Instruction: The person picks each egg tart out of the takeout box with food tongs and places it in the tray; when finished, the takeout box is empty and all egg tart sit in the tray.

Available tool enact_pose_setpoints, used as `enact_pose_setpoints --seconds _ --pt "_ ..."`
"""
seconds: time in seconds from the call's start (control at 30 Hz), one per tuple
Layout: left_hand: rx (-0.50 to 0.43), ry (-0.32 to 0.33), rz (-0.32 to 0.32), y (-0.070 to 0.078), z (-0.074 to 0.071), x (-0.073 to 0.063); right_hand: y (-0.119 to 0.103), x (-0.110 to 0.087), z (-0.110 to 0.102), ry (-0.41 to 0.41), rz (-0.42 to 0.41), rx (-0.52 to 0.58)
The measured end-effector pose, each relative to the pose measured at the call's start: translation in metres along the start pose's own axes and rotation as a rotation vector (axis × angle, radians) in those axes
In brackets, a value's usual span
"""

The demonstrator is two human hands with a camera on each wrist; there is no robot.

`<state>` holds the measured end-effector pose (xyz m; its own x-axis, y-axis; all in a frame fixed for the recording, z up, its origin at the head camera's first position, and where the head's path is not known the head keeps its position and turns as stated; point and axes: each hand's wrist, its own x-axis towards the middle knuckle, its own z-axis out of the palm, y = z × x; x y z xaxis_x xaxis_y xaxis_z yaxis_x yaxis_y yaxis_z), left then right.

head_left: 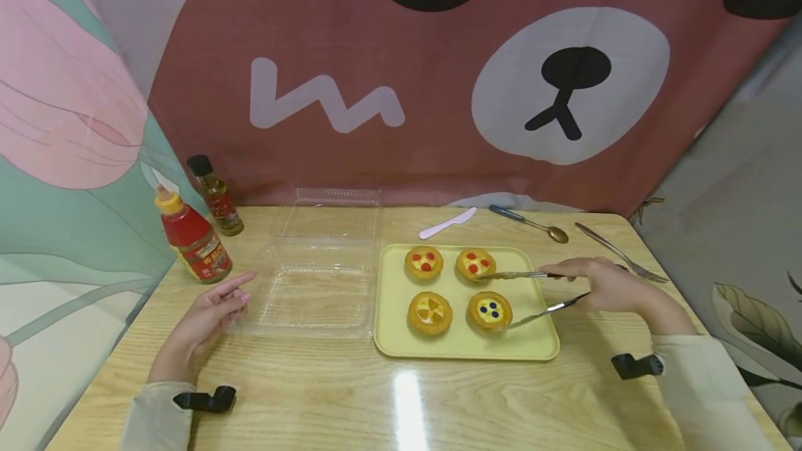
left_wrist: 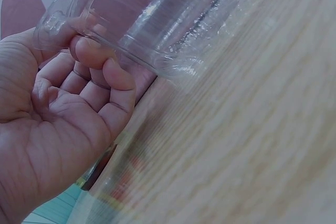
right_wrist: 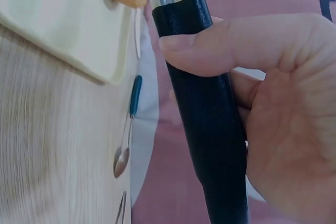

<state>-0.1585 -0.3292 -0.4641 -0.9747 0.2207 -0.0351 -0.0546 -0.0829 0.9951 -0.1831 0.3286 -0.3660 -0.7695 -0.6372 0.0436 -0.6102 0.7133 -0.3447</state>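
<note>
My right hand (head_left: 617, 287) grips tongs (right_wrist: 202, 93) by their black handle, thumb lying along it. The tongs' two metal arms are spread apart over the yellow tray (head_left: 464, 348). One arm overlaps the lower edge of the upper right red-dotted tart (head_left: 474, 256); the other reaches the lower edge of the tart with blue dots (head_left: 491, 311). My left hand (head_left: 209, 315) is at the left edge of a clear plastic box (head_left: 319, 298) with its lid raised. Its index finger is extended and the other fingers are loosely bent, overlapping the plastic rim in the left wrist view.
Another red-dotted tart (head_left: 423, 259) and an orange-topped tart (head_left: 429, 314) sit on the tray's left half. A sauce bottle (head_left: 200, 246) and a dark-capped bottle (head_left: 219, 204) stand at left. Behind lie a pink knife (head_left: 447, 223), a spoon (head_left: 532, 223) and a fork (head_left: 620, 252).
</note>
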Motion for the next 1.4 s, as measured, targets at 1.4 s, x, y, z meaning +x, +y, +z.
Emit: enact_pose_setpoints --seconds 1.4 --pt "-0.062 -0.066 0.071 -0.003 -0.001 0.001 0.015 -0.026 0.078 0.016 0.727 -0.13"
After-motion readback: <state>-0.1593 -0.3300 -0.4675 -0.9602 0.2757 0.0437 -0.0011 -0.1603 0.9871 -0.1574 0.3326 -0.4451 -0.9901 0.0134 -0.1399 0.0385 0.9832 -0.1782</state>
